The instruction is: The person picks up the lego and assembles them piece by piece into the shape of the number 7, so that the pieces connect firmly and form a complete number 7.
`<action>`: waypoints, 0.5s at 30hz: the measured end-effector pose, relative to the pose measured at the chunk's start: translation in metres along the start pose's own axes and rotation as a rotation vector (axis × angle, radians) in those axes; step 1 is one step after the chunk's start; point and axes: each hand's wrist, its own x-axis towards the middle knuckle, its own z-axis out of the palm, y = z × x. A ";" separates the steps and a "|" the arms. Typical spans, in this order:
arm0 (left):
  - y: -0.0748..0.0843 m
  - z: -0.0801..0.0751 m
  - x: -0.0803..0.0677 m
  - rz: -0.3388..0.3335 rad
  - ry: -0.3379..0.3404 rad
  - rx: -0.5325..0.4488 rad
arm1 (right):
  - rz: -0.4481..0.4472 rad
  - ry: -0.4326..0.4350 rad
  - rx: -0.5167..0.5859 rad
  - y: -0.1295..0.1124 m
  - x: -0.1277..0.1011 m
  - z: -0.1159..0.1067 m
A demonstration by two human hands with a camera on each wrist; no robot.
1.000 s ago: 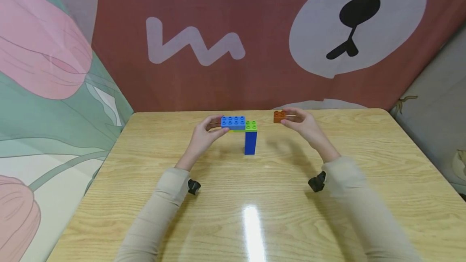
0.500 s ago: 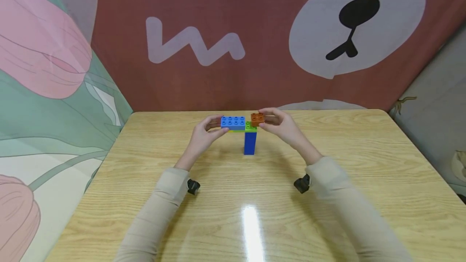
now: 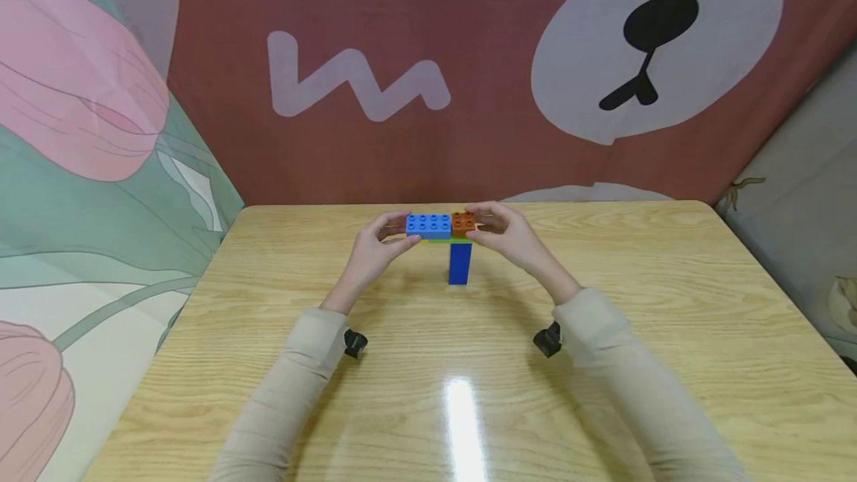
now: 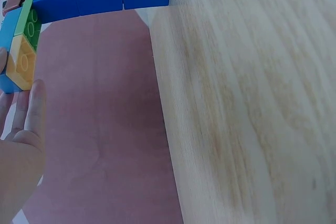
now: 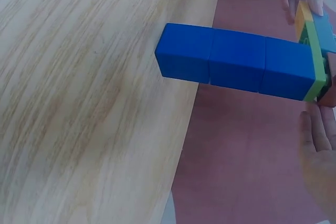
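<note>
A tower of dark blue bricks stands upright on the table, a thin green plate across its top. The plate's left part overhangs, with a yellow piece beside it on the underside. Above them lies a light blue eight-stud brick; my left hand grips its left end between thumb and fingers. My right hand pinches a small orange-brown four-stud brick over the plate's right end, beside the blue brick. In the right wrist view, green studs show in a narrow gap beneath the brown brick.
The wooden table carries the tower near its back edge. Behind it hangs a reddish-brown cloth with a bear's muzzle printed on it. Small black cameras sit under both wrists.
My right hand has carried the orange-brown brick leftward and slightly down, from right of the tower to over the green plate's right end. My left hand has stayed on the light blue brick.
</note>
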 end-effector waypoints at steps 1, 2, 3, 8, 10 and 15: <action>0.000 0.000 0.000 0.002 -0.001 -0.001 | -0.001 0.001 -0.007 0.001 0.000 0.000; 0.000 0.000 0.000 0.003 -0.002 -0.002 | -0.001 0.001 -0.012 0.001 0.001 0.001; 0.000 0.000 0.000 0.004 -0.002 -0.002 | 0.000 0.000 -0.012 0.001 0.001 0.001; -0.002 0.000 0.000 0.012 -0.002 0.002 | -0.012 -0.004 -0.016 0.002 0.001 0.001; -0.002 0.000 0.000 0.019 -0.003 0.004 | -0.020 -0.006 -0.022 0.002 0.001 0.001; -0.002 0.001 0.000 0.052 -0.003 0.010 | -0.038 -0.002 -0.053 0.001 0.002 0.001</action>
